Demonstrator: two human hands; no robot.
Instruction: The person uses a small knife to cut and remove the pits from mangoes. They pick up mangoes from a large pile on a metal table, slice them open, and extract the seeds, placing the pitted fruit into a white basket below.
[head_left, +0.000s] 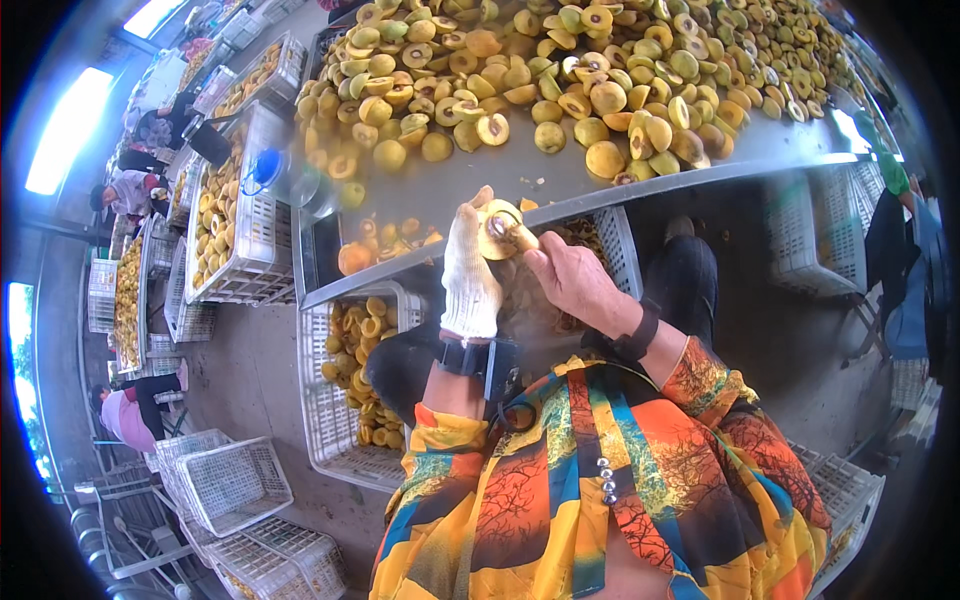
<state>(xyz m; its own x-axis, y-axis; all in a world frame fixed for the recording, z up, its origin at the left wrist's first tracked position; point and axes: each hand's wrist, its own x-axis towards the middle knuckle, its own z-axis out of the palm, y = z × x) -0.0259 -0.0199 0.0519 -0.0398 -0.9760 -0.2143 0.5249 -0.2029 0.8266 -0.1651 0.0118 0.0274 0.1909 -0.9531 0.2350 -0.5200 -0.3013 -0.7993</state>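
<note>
A halved yellow fruit (491, 231) with its cut face and pit cavity showing rests in my left hand (471, 274), which wears a white knit glove. My bare right hand (574, 276) grips a small tool with a short handle (525, 238), its curved metal end at the pit cavity. Both hands are just in front of the metal table's edge (660, 182). Many halved yellow-green fruits (600, 97) are heaped on the table beyond. A crate of scraps (621, 247) stands below the hands, partly hidden by them.
A white plastic crate (319, 420) of fruit halves stands by my left leg. Another full crate (259, 255) and a blue-capped clear bottle (304, 184) are at the left. Stacked crates (232, 480) sit lower left, others (817, 247) under the table at right. Several people work farther left.
</note>
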